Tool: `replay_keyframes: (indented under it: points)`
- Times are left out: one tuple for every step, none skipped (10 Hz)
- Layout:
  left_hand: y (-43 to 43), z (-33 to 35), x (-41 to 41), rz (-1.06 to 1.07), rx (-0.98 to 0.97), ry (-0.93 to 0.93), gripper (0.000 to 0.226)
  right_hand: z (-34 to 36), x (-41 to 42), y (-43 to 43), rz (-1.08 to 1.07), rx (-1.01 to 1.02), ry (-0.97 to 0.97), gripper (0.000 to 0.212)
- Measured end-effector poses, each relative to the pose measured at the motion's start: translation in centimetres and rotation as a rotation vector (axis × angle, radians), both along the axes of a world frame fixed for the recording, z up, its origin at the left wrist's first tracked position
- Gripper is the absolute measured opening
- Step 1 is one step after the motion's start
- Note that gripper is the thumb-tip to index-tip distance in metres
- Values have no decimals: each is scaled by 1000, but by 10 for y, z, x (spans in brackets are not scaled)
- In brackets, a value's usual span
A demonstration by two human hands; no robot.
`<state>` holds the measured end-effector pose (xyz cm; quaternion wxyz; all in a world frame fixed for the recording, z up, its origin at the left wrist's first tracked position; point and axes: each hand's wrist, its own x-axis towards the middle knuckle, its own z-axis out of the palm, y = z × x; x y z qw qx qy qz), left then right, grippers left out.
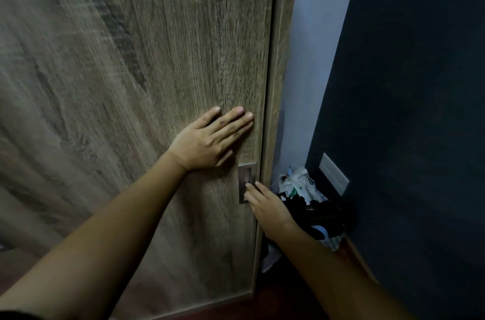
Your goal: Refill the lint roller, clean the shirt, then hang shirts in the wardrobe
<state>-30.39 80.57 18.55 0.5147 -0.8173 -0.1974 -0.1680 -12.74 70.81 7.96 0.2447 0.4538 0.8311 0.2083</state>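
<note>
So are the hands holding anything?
No. The left hand lies flat on the brown wooden wardrobe door; the right hand's fingertips touch its recessed metal handle.

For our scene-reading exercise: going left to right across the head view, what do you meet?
Flat left hand on the wood-grain wardrobe door → recessed metal door handle → pale wall strip → white wall switch plate → dark blue wall.

A: what are the hands doing rn?
B: left hand (210, 140) flat, fingers spread, mid-frame, arm stretched out from lower left. right hand (267, 204) lower, just right of centre, fingertips (248, 186) pointing up-left, loosely extended.
</note>
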Motion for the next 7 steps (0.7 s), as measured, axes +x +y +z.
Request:
replay_keyframes:
  points:
    - [1,-2,0,2,9,3,62,-2,0,-1,-10,-25,-11,57]
    - [-1,-2,0,-6,-8,1,63,-1,-1,0,-37,-58,66,56]
    - [-2,2,1,14,-47,4,64,11,-8,-3,-103,-97,227,54]
    - [-6,4,2,24,-106,-31,65,21,-12,-10,-169,-175,364,56]
    - [-26,7,10,37,-174,-136,71,37,-13,-29,-200,-202,465,65]
    - [-43,10,23,77,-254,-132,80,48,-2,-40,-264,-198,496,67]
    - [-64,18,46,111,-335,-135,80,75,24,-54,-383,-169,547,65]
